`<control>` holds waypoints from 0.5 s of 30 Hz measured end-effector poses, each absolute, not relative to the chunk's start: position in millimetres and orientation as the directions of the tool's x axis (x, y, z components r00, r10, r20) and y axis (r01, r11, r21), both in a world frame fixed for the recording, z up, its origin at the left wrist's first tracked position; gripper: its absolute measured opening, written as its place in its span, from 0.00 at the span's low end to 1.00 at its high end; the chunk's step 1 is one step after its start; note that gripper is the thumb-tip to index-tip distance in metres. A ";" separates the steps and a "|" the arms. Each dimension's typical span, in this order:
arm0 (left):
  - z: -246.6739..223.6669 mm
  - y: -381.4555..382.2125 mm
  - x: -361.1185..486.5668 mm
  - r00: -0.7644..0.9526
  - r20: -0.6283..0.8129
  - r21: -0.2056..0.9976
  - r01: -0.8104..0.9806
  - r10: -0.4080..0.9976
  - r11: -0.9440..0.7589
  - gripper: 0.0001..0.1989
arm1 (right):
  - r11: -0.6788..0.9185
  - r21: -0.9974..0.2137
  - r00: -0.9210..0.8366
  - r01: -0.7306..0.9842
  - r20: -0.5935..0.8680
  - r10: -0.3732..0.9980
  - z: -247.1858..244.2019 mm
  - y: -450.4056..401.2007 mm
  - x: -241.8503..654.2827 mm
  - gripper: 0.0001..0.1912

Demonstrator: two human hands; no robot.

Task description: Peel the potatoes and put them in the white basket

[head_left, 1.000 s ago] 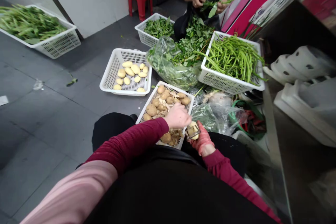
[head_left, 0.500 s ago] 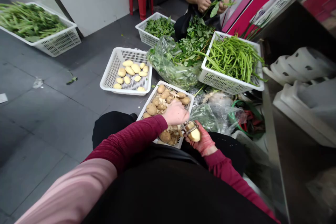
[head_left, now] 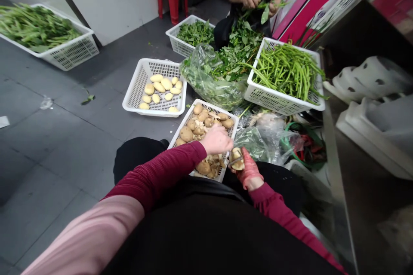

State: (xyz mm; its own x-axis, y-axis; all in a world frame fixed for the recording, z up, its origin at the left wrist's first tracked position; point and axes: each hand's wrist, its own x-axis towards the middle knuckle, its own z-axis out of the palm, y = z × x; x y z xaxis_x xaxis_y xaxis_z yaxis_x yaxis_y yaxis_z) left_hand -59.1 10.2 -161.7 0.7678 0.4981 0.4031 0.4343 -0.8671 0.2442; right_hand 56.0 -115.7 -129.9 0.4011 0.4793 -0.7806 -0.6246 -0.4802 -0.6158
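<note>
Person's R hand (head_left: 249, 169), gloved, is holding a part-peeled spud (head_left: 238, 166) just beside the tray's (head_left: 182, 122) R edge, peeler (head_left: 235, 161) crossing it. L hand (head_left: 217, 139) is making a fist, prob. on the handle, which is hidden. Approx. 12 peeled spuds (head_left: 159, 87) are sitting in the bin (head_left: 151, 112); unpeeled spuds (head_left: 186, 134) + peels (head_left: 215, 168) are covering the tray, so job's looking partway, several TBD.

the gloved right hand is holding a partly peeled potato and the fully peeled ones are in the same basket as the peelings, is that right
Not quite: the peeled potatoes lie in a separate white basket, apart from the basket with the peelings, as the head view shows. The gloved right hand is indeed holding a partly peeled potato.
</note>
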 end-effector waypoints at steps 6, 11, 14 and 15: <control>-169.5 33.5 -72.4 0.661 0.280 0.246 0.652 0.696 -0.718 0.18 | -0.577 -0.602 0.228 -0.552 -0.774 0.591 -122.2 -124.5 58.4 0.20; -160.5 28.0 -67.4 0.794 0.338 0.259 0.437 0.505 -0.861 0.19 | -0.496 -0.750 0.344 -0.438 -0.650 0.678 -129.0 -128.9 62.9 0.27; -160.4 28.2 -68.4 0.792 0.265 0.273 0.486 0.550 -0.830 0.18 | -0.414 -0.845 0.220 -0.338 -0.498 0.839 -131.1 -133.8 73.6 0.30; -160.1 29.7 -69.8 0.767 0.232 0.274 0.539 0.599 -0.796 0.18 | -0.398 -0.868 0.170 -0.299 -0.458 0.872 -130.7 -135.3 78.2 0.30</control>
